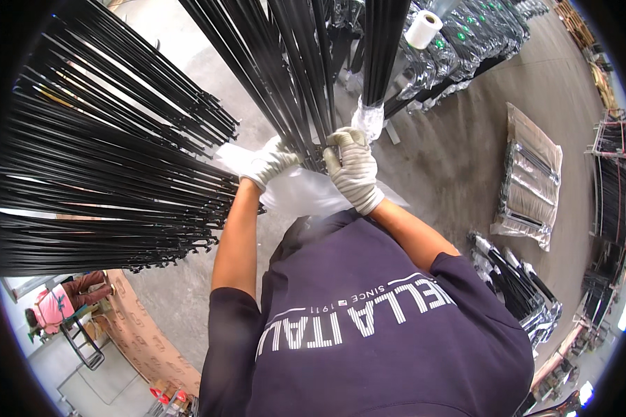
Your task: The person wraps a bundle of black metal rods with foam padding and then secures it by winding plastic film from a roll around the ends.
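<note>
Both my hands wear pale knitted gloves and meet at the near end of a bundle of long black metal rods (285,83). My left hand (275,162) is closed on a translucent plastic sheet (302,193), bunched up at the left of the rod ends. That sheet hangs below the bundle, between my hands and my body, with a whitish flap sticking out on the left. On the right side, my right hand (355,170) has its fingers curled around the rod ends, thumb toward them. The gloves partly cover the tips of the rods.
More black rods (118,174) lie in dense rows at left. Beside my right hand stands another rod bundle (384,55), its end wrapped in plastic. A white film roll (423,30) sits on wrapped goods at the back right. A flat wrapped package (528,181) lies on the floor.
</note>
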A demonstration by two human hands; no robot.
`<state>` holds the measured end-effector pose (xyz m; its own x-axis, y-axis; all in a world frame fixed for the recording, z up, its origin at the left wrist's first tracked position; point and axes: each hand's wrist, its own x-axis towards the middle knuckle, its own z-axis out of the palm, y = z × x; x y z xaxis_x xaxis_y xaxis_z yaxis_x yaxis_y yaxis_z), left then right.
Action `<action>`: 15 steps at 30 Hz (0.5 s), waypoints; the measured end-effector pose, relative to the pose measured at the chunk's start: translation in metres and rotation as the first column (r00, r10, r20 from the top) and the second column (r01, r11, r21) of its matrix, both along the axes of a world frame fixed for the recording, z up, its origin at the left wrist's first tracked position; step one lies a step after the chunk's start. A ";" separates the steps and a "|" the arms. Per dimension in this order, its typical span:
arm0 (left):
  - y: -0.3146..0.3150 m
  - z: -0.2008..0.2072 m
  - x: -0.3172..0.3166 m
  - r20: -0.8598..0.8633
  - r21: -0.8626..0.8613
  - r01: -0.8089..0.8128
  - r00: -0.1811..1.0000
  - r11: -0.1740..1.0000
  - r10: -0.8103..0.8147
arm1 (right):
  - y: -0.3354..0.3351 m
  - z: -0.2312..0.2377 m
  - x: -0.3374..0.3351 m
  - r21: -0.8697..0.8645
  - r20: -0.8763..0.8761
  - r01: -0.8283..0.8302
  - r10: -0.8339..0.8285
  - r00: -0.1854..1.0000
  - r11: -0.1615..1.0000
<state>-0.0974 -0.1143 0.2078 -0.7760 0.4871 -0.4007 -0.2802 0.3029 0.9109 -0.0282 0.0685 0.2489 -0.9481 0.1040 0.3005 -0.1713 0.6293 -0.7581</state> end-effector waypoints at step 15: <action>0.010 -0.010 0.036 0.073 0.116 -0.211 0.976 0.971 0.203 | -0.002 -0.014 -0.002 -0.194 0.234 0.291 -0.244 0.941 0.937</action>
<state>-0.0610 -0.1040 0.1979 -0.8415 0.3663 -0.3971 -0.3804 0.1202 0.9170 -0.0306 0.0669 0.2349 -0.9135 0.4044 0.0439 0.1528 0.4413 -0.8842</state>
